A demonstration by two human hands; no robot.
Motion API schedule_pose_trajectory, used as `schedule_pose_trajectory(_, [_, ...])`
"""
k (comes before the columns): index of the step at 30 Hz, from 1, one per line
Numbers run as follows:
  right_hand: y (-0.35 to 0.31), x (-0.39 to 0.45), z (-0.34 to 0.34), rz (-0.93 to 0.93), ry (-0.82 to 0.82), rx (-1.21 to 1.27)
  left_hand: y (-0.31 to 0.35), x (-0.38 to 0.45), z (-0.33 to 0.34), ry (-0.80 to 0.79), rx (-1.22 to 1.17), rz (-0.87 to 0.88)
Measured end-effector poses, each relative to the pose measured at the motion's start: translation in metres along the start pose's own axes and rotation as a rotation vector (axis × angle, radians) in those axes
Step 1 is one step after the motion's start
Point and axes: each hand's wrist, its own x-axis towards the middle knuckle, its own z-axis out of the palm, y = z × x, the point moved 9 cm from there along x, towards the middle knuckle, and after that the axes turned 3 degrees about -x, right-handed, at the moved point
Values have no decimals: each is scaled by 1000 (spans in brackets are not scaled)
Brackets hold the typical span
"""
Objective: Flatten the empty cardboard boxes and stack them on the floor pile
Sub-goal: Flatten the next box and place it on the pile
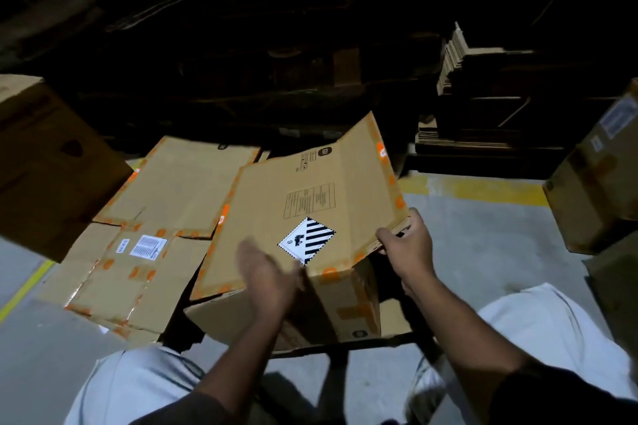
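At the bottom of the frame, a person in pale trousers [559,338] crouches over a grey floor [483,245], both bare forearms reaching up toward the centre. The left hand [267,278], blurred, has straight fingers laid flat against the lower edge of a flattened cardboard box [303,217]; whether it presses or merely touches cannot be told. The right hand [407,245] grips the same box at its right edge, fingers curled round the cardboard. The box sits tilted at centre frame, its black-and-white diamond label [306,240] facing up, atop another box [331,307] with orange tape. Just left of it, a pile of flattened boxes [145,235] lies on the floor, one bearing a white sticker [148,247]. An upright box [45,162] fills the left edge; more boxes [597,183] stand at right. Yellow floor lines [483,188] run behind. Dark shelving with stacked cardboard [459,59] occupies the upper right.
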Motion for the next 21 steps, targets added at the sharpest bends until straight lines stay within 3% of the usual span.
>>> schedule_pose_trajectory(3, [-21,-12,20,-134,-126,-62,59,-36,52,-324,-31,353])
schedule_pose_trajectory(6, [-34,-21,35,-235,-204,-83,90,-49,65,-269,21,461])
schedule_pose_trajectory(10, [-45,-33,61,-301,-430,-30,76,-31,39,-58,-53,197])
schedule_pose_trajectory(13, [-39,-37,79,-179,-674,92,60,-29,15,64,-220,-11])
schedule_pose_trajectory(15, [-21,-26,79,-40,-656,134,22,-23,24,71,-565,-312])
schedule_pose_trajectory(17, [3,-9,69,15,-499,-2,-10,-26,47,-25,-881,-574])
schedule_pose_trajectory(19, [23,2,65,4,-429,-213,-30,-29,62,-80,-1195,-683])
schedule_pose_trajectory(21, [29,3,74,-63,-474,-379,-39,-29,61,-107,-1362,-691])
